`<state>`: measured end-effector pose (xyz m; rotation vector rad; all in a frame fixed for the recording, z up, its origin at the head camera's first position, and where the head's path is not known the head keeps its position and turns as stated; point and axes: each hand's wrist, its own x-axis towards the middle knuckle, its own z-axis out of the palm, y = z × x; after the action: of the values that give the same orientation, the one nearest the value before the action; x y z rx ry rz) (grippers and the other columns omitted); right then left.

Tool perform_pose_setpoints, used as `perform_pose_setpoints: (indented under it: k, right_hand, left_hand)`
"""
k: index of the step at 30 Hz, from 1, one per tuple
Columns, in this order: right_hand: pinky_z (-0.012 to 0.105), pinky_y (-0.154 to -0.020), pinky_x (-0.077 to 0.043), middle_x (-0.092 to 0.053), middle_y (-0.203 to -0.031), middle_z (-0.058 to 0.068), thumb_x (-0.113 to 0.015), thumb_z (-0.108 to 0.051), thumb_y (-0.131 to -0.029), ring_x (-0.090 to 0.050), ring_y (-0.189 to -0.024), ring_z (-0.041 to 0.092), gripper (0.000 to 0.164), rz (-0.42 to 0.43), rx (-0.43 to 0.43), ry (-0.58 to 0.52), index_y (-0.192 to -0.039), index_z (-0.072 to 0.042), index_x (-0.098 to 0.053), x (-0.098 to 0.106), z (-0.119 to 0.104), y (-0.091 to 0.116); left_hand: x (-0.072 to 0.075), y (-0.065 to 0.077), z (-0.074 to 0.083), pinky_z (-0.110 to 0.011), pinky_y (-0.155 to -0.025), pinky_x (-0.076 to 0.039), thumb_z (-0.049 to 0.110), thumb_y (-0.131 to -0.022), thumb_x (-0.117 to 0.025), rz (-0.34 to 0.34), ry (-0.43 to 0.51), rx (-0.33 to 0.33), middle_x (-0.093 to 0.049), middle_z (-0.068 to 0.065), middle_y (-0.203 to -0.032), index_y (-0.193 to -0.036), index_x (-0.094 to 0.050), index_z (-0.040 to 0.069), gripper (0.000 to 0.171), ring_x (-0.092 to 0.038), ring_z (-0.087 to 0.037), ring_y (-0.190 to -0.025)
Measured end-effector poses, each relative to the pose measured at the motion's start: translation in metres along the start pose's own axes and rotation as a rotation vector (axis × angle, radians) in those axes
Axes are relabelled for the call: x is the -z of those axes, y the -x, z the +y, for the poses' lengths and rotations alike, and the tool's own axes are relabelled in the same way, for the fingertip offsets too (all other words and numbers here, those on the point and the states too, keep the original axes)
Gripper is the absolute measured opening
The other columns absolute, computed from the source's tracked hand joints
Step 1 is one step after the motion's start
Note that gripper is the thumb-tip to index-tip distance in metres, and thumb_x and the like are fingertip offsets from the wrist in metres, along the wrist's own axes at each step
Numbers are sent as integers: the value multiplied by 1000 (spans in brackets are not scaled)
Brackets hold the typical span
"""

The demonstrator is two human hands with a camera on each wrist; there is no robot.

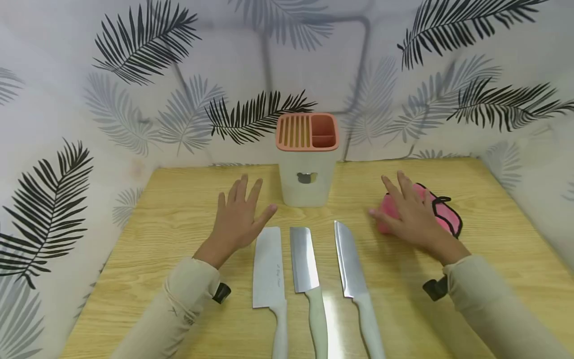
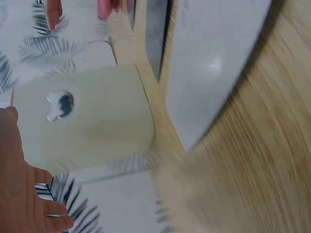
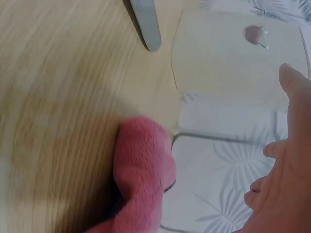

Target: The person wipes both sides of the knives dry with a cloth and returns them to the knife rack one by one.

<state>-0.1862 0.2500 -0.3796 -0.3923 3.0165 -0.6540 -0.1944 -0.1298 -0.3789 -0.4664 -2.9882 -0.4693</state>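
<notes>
Knives (image 1: pixel 305 262) lie handles (image 1: pixel 318 324) toward us, likely for easy gripping, before the holder (image 1: pixel 307 194). Our left hand (image 1: pixel 237 219) and right hand (image 1: pixel 410 219), near pink cloth (image 3: pixel 141 160), hover spread, empty.

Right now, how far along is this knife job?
Apparently done: three broad, pale-handled knives lie in a row on the light wooden table. In hand: nothing; the left fingers and right fingers are spread, the right near the plush pink black-edged cloth. Probably left: the knives themselves; none stands in the tall white holder with the orange slotted lid.
</notes>
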Motion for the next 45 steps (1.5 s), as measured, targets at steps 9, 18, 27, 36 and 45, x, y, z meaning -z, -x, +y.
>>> perform_pose_setpoints:
  k: [9,18,27,36,45]
  right_hand:
    - [79,-112,-5,-4,-164,30,-63,-57,-91,-8,-151,51,97,-78,-15,50,-160,-11,-13,12,24,4]
    - [82,-101,-27,-34,-151,34,-77,-42,-79,-36,-136,58,91,-152,7,220,-150,-4,-35,9,53,2]
    - [71,-93,-45,-38,-148,38,-76,-25,-75,-42,-131,59,89,-205,-8,229,-151,-1,-34,-9,69,3]
    - [62,-98,-48,-59,-133,29,-58,-7,-93,-58,-121,47,47,-56,51,302,-140,-3,-51,-18,73,-1]
    - [61,-66,-52,-70,-94,27,-54,-2,-85,-66,-78,47,43,99,-5,215,-128,-6,-57,-5,77,1]
  left_hand:
    - [-23,36,82,-43,-86,-57,54,-99,-50,-107,-82,-233,-64,-11,-131,-136,-55,9,58,-64,-29,-116]
    - [-68,89,164,-25,-39,-31,63,-91,-58,-298,-129,-384,-54,9,-55,-58,-55,21,54,-47,-6,-48]
    - [-97,94,181,-28,-43,-36,78,-83,-54,-396,-47,-184,-54,0,-57,-55,-54,15,69,-51,-14,-52]
    - [-99,89,173,-20,-45,-41,44,-76,-78,-523,484,70,-47,6,-43,-46,-49,15,51,-47,-8,-41]
    - [-103,87,172,-21,-46,-37,28,-68,-78,-498,656,153,-49,4,-64,-79,-47,13,36,-46,-9,-53]
